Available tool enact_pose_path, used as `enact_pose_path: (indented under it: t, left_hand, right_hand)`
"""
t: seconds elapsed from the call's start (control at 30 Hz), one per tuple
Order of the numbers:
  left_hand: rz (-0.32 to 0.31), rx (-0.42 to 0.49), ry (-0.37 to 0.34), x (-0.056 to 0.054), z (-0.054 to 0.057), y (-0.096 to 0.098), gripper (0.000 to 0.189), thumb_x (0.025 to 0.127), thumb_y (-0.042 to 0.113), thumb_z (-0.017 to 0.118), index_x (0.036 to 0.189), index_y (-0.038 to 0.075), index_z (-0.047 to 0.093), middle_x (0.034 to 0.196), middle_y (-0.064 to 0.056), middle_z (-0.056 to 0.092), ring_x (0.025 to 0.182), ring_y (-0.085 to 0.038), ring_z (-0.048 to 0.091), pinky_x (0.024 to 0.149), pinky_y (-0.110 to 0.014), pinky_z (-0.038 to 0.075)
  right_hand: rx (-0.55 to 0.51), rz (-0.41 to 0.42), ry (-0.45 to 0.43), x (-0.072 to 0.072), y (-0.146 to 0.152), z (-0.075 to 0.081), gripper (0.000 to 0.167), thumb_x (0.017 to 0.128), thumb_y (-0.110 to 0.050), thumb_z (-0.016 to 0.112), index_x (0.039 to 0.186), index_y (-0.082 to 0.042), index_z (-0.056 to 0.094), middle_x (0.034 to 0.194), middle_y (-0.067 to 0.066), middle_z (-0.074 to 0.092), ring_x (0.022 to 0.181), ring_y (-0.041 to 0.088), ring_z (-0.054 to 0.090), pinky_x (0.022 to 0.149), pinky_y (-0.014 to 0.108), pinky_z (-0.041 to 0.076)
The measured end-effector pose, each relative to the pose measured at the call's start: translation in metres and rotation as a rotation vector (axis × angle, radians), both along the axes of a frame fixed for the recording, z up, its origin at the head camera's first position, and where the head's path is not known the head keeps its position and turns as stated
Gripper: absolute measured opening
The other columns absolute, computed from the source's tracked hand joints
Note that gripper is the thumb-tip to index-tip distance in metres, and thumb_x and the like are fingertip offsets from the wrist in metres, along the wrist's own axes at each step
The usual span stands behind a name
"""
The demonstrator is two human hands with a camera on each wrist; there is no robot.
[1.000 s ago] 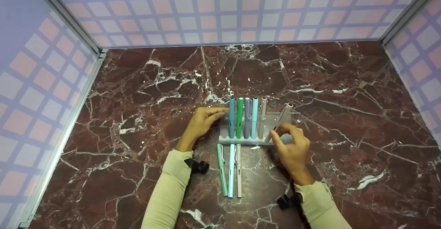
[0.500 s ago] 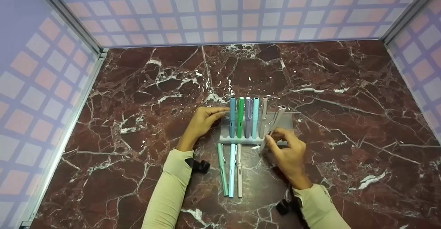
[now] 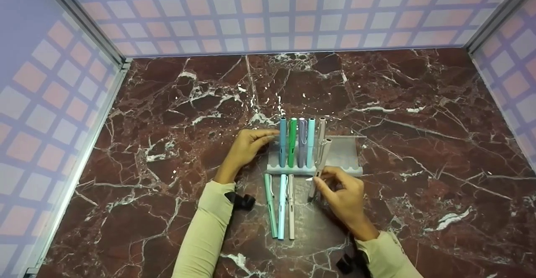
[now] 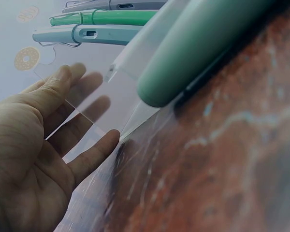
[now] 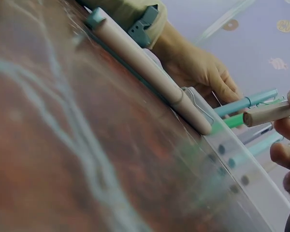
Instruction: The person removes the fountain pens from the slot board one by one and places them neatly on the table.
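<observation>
My left hand (image 3: 251, 144) holds the left edge of a clear pen stand (image 3: 343, 154); in the left wrist view its fingers show through the clear sheet. Between thumb and fingers my right hand (image 3: 345, 192) pinches a grey-brown pen (image 3: 323, 156), tilted, in front of the stand. Its lower end (image 5: 263, 116) appears in the right wrist view. Upright in the stand's left part are a dark teal pen (image 3: 282, 142), a green pen (image 3: 292, 144), a purple pen (image 3: 301, 144), a light blue pen (image 3: 310, 142) and another brown pen (image 3: 322, 129), partly hidden.
In front of the stand lie a pale green pen (image 3: 270, 207), a pale blue pen (image 3: 282, 207) and a beige pen (image 3: 291, 207), side by side. The marbled tabletop (image 3: 167, 152) is bounded by patterned panels (image 3: 268, 18) at the back and sides.
My right hand has drawn the grey-brown pen out of the stand's right part and brought it left and toward me. The left hand has stayed at the stand's edge.
</observation>
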State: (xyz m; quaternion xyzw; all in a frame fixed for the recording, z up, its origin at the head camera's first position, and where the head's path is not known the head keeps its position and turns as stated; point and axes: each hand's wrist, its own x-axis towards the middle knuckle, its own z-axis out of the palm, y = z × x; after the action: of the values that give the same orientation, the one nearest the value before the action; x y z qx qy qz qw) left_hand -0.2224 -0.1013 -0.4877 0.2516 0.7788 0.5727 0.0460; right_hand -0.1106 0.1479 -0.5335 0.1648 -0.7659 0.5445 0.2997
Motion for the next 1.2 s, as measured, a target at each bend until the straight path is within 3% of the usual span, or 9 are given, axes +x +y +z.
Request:
enact_pose_path:
  t: [0.1,0.23,0.33,0.47,0.67,1.0,1.1,1.2]
  left_hand:
    - [-0.002,-0.003,-0.001,-0.001,-0.001,0.0,0.021,0.098,-0.003,0.057,0.114,-0.009,0.069,0.117,-0.025,0.069,0.102,-0.043,0.069,0.095,-0.033,0.058]
    - [0.006,-0.01,0.001,-0.007,-0.015,-0.002,0.021,0.098,-0.002,0.057,0.115,-0.008,0.069,0.118,-0.024,0.069,0.101,-0.044,0.07,0.095,-0.035,0.058]
    - [0.017,-0.014,0.001,-0.013,-0.027,-0.003,0.021,0.098,0.0,0.059,0.115,-0.006,0.07,0.119,-0.022,0.069,0.102,-0.04,0.07,0.095,-0.036,0.058]
    - [0.014,-0.01,0.009,-0.016,-0.033,-0.005,0.022,0.098,0.006,0.061,0.115,-0.001,0.072,0.119,-0.017,0.071,0.105,-0.032,0.071,0.098,-0.033,0.056]
    - [0.005,-0.009,0.044,-0.016,-0.034,-0.005,0.022,0.099,0.01,0.062,0.115,0.0,0.073,0.118,-0.015,0.072,0.108,-0.027,0.071,0.098,-0.028,0.055]
    - [0.013,0.006,0.01,-0.016,-0.034,-0.003,0.021,0.098,0.005,0.061,0.115,-0.003,0.071,0.117,-0.018,0.071,0.105,-0.033,0.071,0.098,-0.033,0.056]
    - [0.014,-0.004,0.007,-0.014,-0.029,-0.002,0.021,0.098,0.001,0.059,0.115,-0.006,0.07,0.118,-0.021,0.07,0.106,-0.036,0.07,0.099,-0.035,0.056]
    - [0.012,-0.013,0.008,-0.008,-0.016,-0.001,0.021,0.098,-0.001,0.058,0.114,-0.008,0.069,0.118,-0.023,0.069,0.107,-0.038,0.07,0.099,-0.035,0.056]
  right_hand:
    - [0.005,0.028,-0.02,0.004,-0.001,0.0,0.02,0.074,0.007,0.082,0.088,0.001,0.07,0.065,0.007,0.068,0.047,0.007,0.054,0.041,0.013,0.045]
    - [0.015,0.056,-0.035,0.009,-0.004,-0.001,0.02,0.074,0.007,0.081,0.089,0.0,0.069,0.067,0.007,0.069,0.048,0.006,0.055,0.041,0.014,0.046]
    - [0.025,0.073,-0.041,0.012,-0.005,-0.003,0.021,0.074,0.008,0.082,0.09,0.0,0.07,0.069,0.007,0.071,0.049,0.005,0.056,0.041,0.014,0.047]
    - [0.033,0.088,-0.058,0.015,-0.007,-0.004,0.024,0.073,0.009,0.082,0.091,-0.001,0.07,0.071,0.007,0.072,0.049,0.004,0.057,0.041,0.015,0.048]
    - [0.036,0.089,-0.084,0.016,-0.007,-0.003,0.023,0.073,0.008,0.083,0.091,0.0,0.07,0.071,0.007,0.072,0.049,0.005,0.057,0.041,0.015,0.049]
    - [0.035,0.097,-0.092,0.016,-0.007,-0.004,0.024,0.073,0.008,0.082,0.091,0.0,0.07,0.07,0.009,0.072,0.048,0.005,0.056,0.04,0.015,0.047]
    - [0.043,0.099,-0.093,0.015,-0.007,-0.003,0.023,0.073,0.007,0.083,0.09,-0.001,0.07,0.07,0.007,0.072,0.048,0.005,0.055,0.041,0.014,0.046]
    - [0.053,0.101,-0.102,0.016,-0.007,-0.003,0.023,0.072,0.007,0.084,0.089,-0.001,0.07,0.07,0.006,0.072,0.047,0.005,0.055,0.041,0.014,0.046]
